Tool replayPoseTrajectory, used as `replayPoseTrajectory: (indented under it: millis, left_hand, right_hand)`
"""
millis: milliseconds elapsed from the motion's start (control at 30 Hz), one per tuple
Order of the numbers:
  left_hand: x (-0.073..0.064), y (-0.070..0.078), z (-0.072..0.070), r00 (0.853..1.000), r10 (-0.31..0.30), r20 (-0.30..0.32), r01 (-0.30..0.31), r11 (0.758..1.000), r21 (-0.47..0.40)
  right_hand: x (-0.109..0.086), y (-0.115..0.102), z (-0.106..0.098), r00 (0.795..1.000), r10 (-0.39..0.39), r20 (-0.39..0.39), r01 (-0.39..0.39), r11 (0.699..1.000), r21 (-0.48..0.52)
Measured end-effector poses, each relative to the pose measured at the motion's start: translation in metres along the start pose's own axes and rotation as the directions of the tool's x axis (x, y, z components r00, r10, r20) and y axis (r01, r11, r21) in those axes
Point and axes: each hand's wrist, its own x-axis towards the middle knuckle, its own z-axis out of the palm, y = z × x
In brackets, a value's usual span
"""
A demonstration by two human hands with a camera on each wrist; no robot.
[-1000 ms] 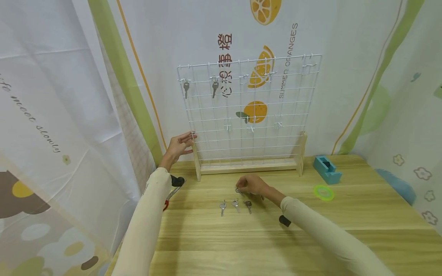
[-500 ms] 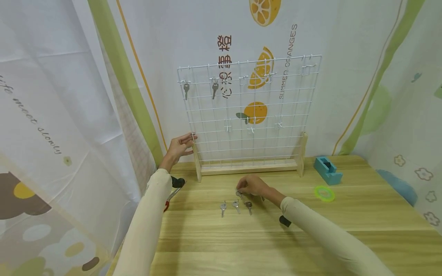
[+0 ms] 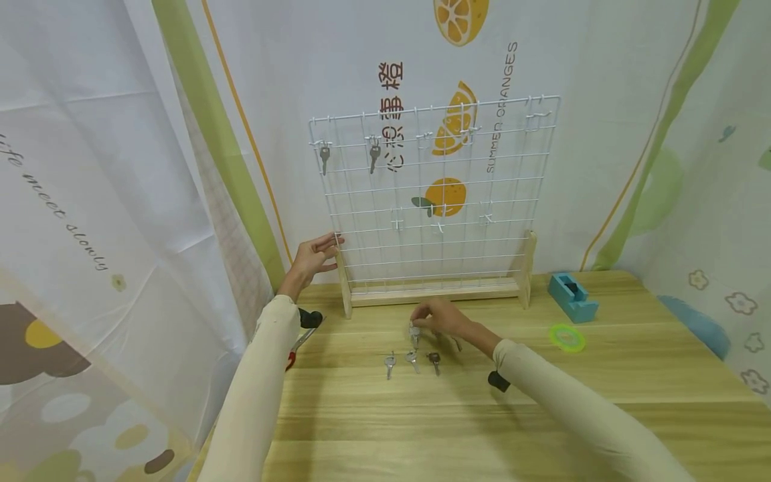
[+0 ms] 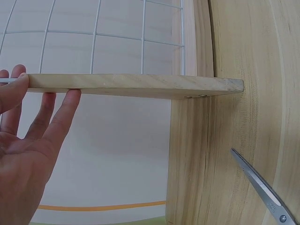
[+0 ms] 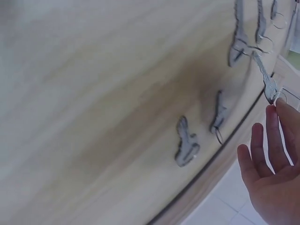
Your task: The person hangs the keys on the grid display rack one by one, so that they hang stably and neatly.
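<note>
Head view: your right hand (image 3: 444,319) pinches a key (image 3: 414,337) by its upper end, fingertips together; your left hand (image 3: 312,255), some fingers extended, grips the side of the rack (image 4: 126,82).

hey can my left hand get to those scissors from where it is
Probably yes: nothing visible blocks the way from your left hand down to the scissors on the table, though it would first need to let go of the rack.
</note>
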Motion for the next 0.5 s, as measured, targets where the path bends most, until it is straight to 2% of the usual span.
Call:
replayPoseTrajectory:
  millis: [267,500]
  left_hand:
    - [0.001,0.000,0.000,1.000,0.005,0.014,-0.005,1.000,-0.007]
    - [0.001,-0.001,-0.003,1.000,0.001,0.019,0.000,1.000,-0.007]
  right_hand:
    - [0.006,-0.008,-0.020,0.996,-0.056,-0.064,0.055,0.998,-0.025]
    - [0.010,-0.020,-0.047,0.988,-0.109,-0.111,0.104,0.993,-0.052]
